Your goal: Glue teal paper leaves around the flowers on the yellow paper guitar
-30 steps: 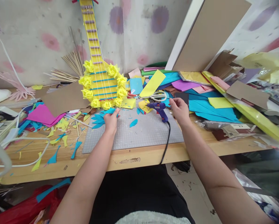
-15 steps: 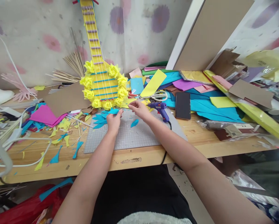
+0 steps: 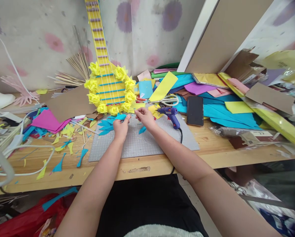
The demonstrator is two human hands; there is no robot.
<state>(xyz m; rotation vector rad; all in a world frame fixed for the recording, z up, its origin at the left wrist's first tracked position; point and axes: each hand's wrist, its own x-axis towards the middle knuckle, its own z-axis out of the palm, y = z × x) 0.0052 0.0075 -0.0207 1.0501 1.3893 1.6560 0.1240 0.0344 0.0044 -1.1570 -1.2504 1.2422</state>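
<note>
My left hand (image 3: 121,126) pinches a blue paper leaf (image 3: 121,117) between thumb and fingers above the grey cutting mat (image 3: 130,146). Several more blue leaves (image 3: 105,127) lie in a cluster just left of it. Close by on the right, my right hand (image 3: 145,118) has its fingertips drawn together, pointing at the left hand; whatever they hold, if anything, is too small to see. Partly under that hand rests a single blue leaf (image 3: 142,130). A purple glue gun (image 3: 171,116) lies on the mat to the right of my right hand.
Behind the mat leans a yellow paper guitar (image 3: 110,89) edged with yellow flowers. Scissors (image 3: 169,100), a phone (image 3: 195,111) and coloured paper sheets (image 3: 226,113) lie to the right. Paper scraps (image 3: 68,131) and a white cable (image 3: 50,158) are on the left.
My right hand has shifted slightly down and left, and its forearm now covers more of the single leaf. The left hand stays almost in place with its leaf. The view has tilted a little.
</note>
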